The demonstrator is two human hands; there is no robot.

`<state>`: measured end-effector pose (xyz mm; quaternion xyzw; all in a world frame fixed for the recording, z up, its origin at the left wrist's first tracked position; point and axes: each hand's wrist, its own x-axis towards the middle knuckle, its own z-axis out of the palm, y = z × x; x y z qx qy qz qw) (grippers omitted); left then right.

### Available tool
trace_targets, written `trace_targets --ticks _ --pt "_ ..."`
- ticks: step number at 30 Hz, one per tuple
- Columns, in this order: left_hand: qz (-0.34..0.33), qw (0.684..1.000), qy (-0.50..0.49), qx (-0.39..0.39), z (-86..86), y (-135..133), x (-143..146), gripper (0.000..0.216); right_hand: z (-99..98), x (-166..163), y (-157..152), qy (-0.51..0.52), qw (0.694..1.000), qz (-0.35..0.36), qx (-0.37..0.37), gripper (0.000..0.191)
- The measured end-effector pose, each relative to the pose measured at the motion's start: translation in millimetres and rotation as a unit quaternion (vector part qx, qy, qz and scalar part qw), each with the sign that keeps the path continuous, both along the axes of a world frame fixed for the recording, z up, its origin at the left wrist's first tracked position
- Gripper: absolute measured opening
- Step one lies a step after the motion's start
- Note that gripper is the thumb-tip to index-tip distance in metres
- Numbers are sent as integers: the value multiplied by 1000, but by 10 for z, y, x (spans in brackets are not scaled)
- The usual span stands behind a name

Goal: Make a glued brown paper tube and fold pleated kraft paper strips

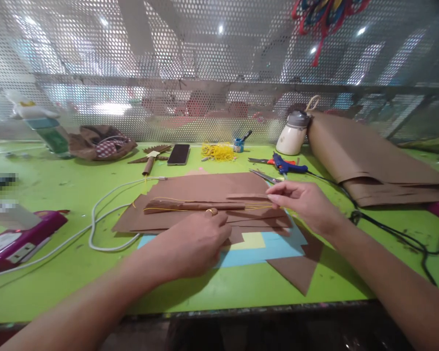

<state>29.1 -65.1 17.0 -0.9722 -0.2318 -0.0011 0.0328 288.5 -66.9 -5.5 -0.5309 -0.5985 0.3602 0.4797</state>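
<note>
My right hand [303, 204] pinches the right end of a narrow brown paper strip [245, 196] between thumb and fingers. My left hand [201, 239] rests with bent fingers at the near side of a rolled brown paper tube [190, 205]; its thumb and fingertips are partly hidden, and I cannot tell what they grip. Thin yellow strings [164, 199] run along the tube and past its right end. Beneath lie stacked brown paper sheets [208, 185], partly over light blue paper [256, 255] with a pale yellow piece [253, 241].
Scissors [264, 175] and a blue glue gun [287, 165] lie behind my right hand. A phone [178, 154], yellow string pile [219, 151] and white jar [292, 134] stand farther back. White cable [92, 219] and purple power strip [25, 239] are left, large folded brown paper [373, 151] right.
</note>
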Motion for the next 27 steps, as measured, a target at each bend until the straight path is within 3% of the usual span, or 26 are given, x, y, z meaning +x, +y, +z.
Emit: trace_targets --ticks 4,7,12,15,18,20,21,25,27 --pt "-10 1000 0 18 -30 1 -2 19 -39 -45 -21 -21 1000 10 -13 25" --pt "17 1000 -20 11 -17 24 1 14 -37 -35 -22 -30 1000 -6 -2 24" --pt "84 989 -116 -43 185 81 -108 14 -7 -37 -24 -22 1000 -21 4 25" --pt "95 943 -309 -79 380 117 -245 13 11 -69 -37 6 1000 -8 -19 24" --pt "156 845 -512 6 496 168 -348 5 19 -123 -78 30 998 33 -52 23" --pt "207 783 -585 54 498 215 -375 5 8 -170 -118 13 995 79 -61 21" --pt "220 768 -597 70 479 240 -375 5 -6 -193 -139 -14 993 102 -53 18" --pt "223 787 -569 86 356 311 -322 4 -119 -255 -187 -193 962 171 89 9" --pt "233 794 -562 5 302 315 -278 5 -183 -263 -188 -255 935 184 164 11"
